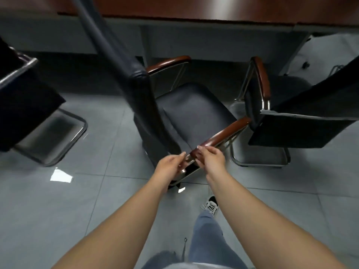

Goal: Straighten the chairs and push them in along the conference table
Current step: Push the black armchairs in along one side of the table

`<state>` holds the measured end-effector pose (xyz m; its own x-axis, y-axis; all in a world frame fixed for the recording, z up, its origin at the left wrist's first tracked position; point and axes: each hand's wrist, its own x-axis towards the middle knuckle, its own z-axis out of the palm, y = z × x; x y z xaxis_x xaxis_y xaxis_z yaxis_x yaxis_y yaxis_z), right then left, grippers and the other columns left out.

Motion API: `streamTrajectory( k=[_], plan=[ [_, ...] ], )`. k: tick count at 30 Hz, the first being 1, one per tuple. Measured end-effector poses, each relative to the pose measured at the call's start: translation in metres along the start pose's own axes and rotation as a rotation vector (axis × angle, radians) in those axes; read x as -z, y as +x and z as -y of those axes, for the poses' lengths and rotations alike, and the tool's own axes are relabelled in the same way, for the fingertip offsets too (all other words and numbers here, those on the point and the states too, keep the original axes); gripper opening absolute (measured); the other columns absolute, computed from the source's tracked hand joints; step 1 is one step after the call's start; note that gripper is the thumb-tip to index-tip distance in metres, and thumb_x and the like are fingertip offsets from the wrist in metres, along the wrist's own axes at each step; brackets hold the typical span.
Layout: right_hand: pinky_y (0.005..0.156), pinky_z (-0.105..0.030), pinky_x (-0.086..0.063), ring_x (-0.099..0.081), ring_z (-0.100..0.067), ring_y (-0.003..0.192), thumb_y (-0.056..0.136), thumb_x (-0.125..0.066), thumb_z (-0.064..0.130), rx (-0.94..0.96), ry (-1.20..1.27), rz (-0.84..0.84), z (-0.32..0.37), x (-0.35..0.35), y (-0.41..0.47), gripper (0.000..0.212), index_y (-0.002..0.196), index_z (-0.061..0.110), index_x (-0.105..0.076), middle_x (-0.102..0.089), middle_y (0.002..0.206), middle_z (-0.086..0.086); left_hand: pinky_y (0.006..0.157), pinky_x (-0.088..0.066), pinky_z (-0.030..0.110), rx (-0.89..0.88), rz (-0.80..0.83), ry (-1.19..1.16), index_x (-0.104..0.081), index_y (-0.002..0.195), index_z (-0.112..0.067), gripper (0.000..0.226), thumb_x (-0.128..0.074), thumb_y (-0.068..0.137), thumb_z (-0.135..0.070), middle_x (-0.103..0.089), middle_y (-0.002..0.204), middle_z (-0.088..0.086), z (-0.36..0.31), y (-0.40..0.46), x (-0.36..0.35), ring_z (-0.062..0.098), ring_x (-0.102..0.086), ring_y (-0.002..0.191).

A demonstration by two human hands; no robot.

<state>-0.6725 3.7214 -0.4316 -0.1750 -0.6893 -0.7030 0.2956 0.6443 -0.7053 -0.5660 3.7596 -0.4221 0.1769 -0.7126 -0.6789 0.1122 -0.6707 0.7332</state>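
Both arms reach forward and down to the chair [194, 111], turned sideways just short of the table [194, 10]. Left hand [169, 167] fingers curl on the chrome frame end; right hand [211, 158] grips the near armrest [227, 133].

My arms are bare from the elbows down, with no sleeves, watch or rings on my left hand [171, 165] or my right hand [210, 159], and my fingernails are short and unpainted. I wear faded blue denim jeans [208, 239], a pale grey top hem [186, 265] showing at my waist, a thin dark cord [184, 247] hanging from it, and a black canvas sneaker with white laces [210, 205]
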Motion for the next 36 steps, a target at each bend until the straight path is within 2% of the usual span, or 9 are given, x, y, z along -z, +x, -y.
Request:
streamTrajectory(
  k=[3,5,10,15,19,22,28,36],
  plan=[
    [0.056,-0.018,-0.046,-0.052,-0.010,0.059,0.087,-0.062,0.006,-0.008,-0.101,0.025,-0.035,-0.012,-0.033,0.011,0.081,0.012,-0.055,-0.056,0.070,-0.003,0.045,-0.037,0.013,0.047,-0.101,-0.121,-0.060,0.069,-0.018,0.028,-0.054,0.093,-0.029,-0.060,0.067,-0.001,0.025,-0.031,0.054,0.010,-0.049,0.058],
    [0.058,-0.018,-0.047,-0.054,-0.010,0.061,0.088,-0.061,0.007,-0.024,-0.137,0.060,-0.050,-0.021,-0.050,0.011,0.079,0.011,-0.056,-0.057,0.071,-0.003,0.041,-0.035,0.009,0.045,-0.130,-0.185,-0.058,0.074,-0.017,0.025,-0.051,0.095,-0.028,-0.059,0.068,-0.002,0.033,-0.048,0.082,0.006,-0.047,0.054],
    [0.063,-0.020,-0.048,-0.055,-0.012,0.063,0.090,-0.059,0.007,-0.042,-0.180,0.178,-0.078,-0.059,-0.093,0.017,0.074,0.012,-0.053,-0.058,0.072,-0.004,0.058,-0.041,0.015,-0.030,-0.187,-0.307,-0.059,0.078,-0.017,0.023,-0.049,0.096,-0.028,-0.063,0.075,-0.002,0.040,-0.072,0.137,0.007,-0.054,0.065],
    [0.066,-0.021,-0.047,-0.054,-0.013,0.063,0.091,-0.057,0.007,-0.047,-0.207,0.268,-0.079,-0.100,-0.111,0.016,0.075,0.011,-0.053,-0.057,0.071,-0.005,0.063,-0.044,0.017,-0.052,-0.232,-0.396,-0.063,0.084,-0.017,0.021,-0.050,0.095,-0.029,-0.065,0.077,-0.002,0.037,-0.074,0.174,0.009,-0.059,0.072],
    [0.071,-0.023,-0.049,-0.056,-0.013,0.066,0.091,-0.058,0.009,-0.044,-0.247,0.312,-0.078,-0.134,-0.104,0.013,0.078,0.012,-0.056,-0.059,0.073,-0.005,0.067,-0.044,0.019,-0.060,-0.258,-0.426,-0.063,0.083,-0.017,0.022,-0.051,0.095,-0.030,-0.065,0.076,-0.002,0.027,-0.058,0.198,0.008,-0.059,0.070],
    [0.073,-0.025,-0.050,-0.057,-0.013,0.067,0.091,-0.059,0.012,-0.074,-0.276,0.346,-0.079,-0.173,-0.091,0.009,0.082,0.013,-0.058,-0.060,0.074,-0.005,0.070,-0.044,0.020,-0.069,-0.273,-0.440,-0.062,0.082,-0.018,0.020,-0.051,0.095,-0.029,-0.064,0.075,-0.002,0.010,-0.036,0.218,0.008,-0.058,0.069],
    [0.064,-0.022,-0.048,-0.055,-0.011,0.061,0.091,-0.058,0.012,-0.107,-0.283,0.401,-0.062,-0.258,-0.065,0.011,0.080,0.011,-0.057,-0.059,0.069,-0.005,0.071,-0.043,0.019,-0.070,-0.306,-0.436,-0.061,0.082,-0.017,0.020,-0.049,0.096,-0.027,-0.063,0.077,-0.001,-0.041,0.005,0.265,0.008,-0.057,0.072],
    [0.068,-0.023,-0.051,-0.059,-0.014,0.066,0.090,-0.060,0.015,-0.083,-0.320,0.511,-0.018,-0.376,-0.033,0.006,0.085,0.011,-0.059,-0.063,0.076,-0.006,0.075,-0.045,0.021,-0.083,-0.376,-0.511,-0.062,0.084,-0.017,0.020,-0.049,0.096,-0.024,-0.064,0.081,0.001,-0.107,0.061,0.330,0.009,-0.058,0.074]
  ],
)
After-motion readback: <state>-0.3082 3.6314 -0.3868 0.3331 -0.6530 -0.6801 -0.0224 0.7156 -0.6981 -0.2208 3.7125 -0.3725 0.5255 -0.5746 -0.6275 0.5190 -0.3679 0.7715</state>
